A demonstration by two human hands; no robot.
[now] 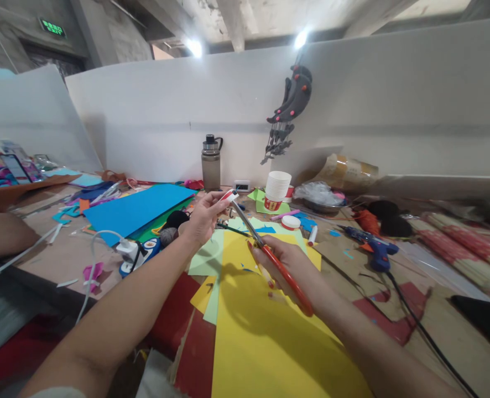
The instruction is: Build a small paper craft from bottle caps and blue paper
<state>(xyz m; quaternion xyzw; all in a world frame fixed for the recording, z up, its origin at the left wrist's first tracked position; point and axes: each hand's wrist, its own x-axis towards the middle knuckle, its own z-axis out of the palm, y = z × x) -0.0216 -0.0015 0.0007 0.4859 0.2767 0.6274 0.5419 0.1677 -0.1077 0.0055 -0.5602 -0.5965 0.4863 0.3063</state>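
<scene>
My left hand (204, 220) pinches a small red and white piece (229, 195) between thumb and fingertips, above the middle of the table. In my right hand (284, 265) are red-handled scissors (275, 260), fingers wrapped round the handles. Their metal blades point up and left, with the tips at the small piece. Whether the blades touch it is hard to tell. Beneath both hands lie a large yellow sheet (253, 342) and pale green sheets (206, 257), with small paper scraps on top.
Behind the hands stand a bottle (210, 166) and stacked paper cups (277, 188). A blue sheet (141, 210) lies left, near a white plug (125, 250). At right are a blue glue gun (380, 254) and its black cable. Another person's arm (4, 237) rests at far left.
</scene>
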